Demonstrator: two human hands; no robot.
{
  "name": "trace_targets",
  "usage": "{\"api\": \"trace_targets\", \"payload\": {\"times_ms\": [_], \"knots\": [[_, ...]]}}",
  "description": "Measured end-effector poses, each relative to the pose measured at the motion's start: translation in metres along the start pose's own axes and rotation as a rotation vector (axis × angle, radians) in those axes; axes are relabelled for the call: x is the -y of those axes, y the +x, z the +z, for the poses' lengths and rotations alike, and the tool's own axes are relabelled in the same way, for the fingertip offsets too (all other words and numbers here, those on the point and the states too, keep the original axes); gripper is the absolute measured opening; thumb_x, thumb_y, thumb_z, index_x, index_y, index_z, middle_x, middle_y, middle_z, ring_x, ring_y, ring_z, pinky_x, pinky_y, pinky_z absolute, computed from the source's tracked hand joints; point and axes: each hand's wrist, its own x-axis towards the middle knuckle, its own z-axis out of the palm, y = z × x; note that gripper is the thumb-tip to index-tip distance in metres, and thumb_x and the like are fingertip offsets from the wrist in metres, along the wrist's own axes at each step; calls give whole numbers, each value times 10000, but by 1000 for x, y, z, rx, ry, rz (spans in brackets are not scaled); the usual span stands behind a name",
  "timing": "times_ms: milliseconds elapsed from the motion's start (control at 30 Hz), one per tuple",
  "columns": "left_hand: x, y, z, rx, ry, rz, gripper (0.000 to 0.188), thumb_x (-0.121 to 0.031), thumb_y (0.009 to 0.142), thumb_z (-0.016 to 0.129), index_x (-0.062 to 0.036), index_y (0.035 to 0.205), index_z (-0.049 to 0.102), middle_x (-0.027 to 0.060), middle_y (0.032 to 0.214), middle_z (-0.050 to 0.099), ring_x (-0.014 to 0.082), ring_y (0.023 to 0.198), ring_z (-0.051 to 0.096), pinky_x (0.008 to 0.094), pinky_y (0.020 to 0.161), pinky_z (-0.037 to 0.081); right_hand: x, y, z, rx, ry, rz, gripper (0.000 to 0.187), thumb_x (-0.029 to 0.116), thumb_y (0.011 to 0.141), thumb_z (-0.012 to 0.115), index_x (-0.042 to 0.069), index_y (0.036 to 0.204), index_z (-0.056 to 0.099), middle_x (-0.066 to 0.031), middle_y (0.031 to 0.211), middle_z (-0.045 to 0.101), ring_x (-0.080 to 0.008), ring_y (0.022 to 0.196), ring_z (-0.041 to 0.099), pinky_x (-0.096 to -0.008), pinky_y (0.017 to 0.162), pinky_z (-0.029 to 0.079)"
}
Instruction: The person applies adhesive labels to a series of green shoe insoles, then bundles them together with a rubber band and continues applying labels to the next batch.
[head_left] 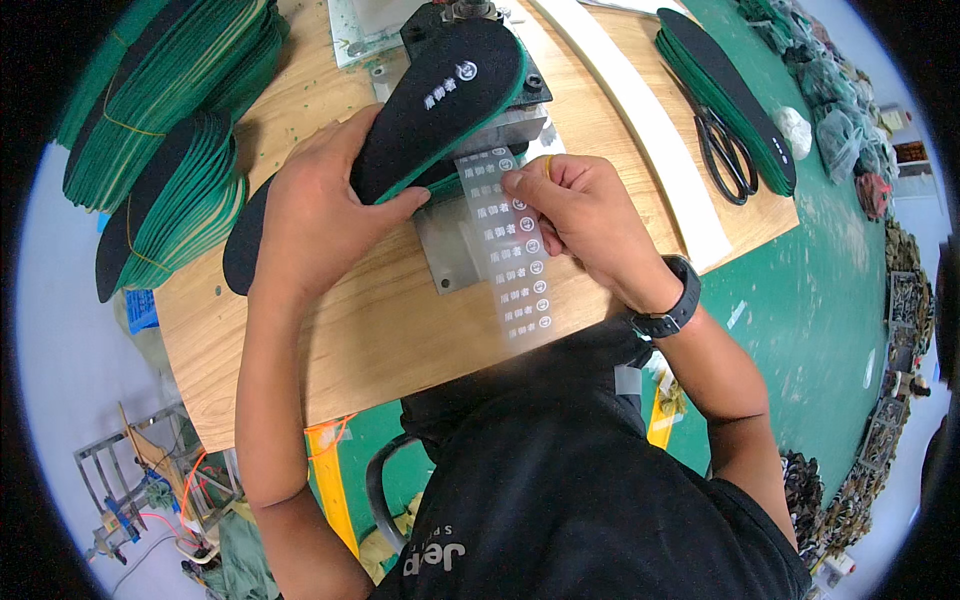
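My left hand (320, 195) is wrapped round a black insole (430, 115) with a green edge, its thumb along the near side. White printed marks show on the insole's raised end, which tilts up in front of a small metal press (515, 130). A black rounded end also sticks out left of my wrist; I cannot tell if it belongs to the same insole. My right hand (590, 215) pinches the edge of a clear strip of white transfer labels (515, 265) between thumb and forefinger. The strip hangs down over the press's metal base plate (448, 262) and the table.
Banded stacks of green-edged insoles (165, 205) stand at the table's left. On the right lie black-handled scissors (725, 160), a black insole stack (730, 100) and a long curved white strip (640, 120). The wooden table's (380, 345) front edge is close to my body.
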Motion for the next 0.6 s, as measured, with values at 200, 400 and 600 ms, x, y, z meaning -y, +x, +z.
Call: {"api": "trace_targets", "payload": {"times_ms": [200,400,600], "knots": [[2,1,3,-2,54,36,698,-232,646,805,-15,1247,525,175,1132,609,295,1038,589,360,910,443,-4,4,-3,26,-24,-16,265,191,889,571,-5,719,620,-43,566,582,-72,441,477,-215,418,368],[7,-1,3,-13,-93,15,657,-228,661,751,-21,1239,517,208,1023,623,347,925,601,392,824,474,0,-4,-3,-71,117,37,218,186,897,605,34,740,591,-9,579,561,-43,409,461,-169,380,325],[6,4,-7,-97,-279,-135,496,-107,718,595,-49,1210,552,96,688,590,146,606,521,287,653,464,1,-10,-12,-110,302,52,231,215,921,570,26,787,571,-35,591,579,-59,404,482,-163,360,321]]}}
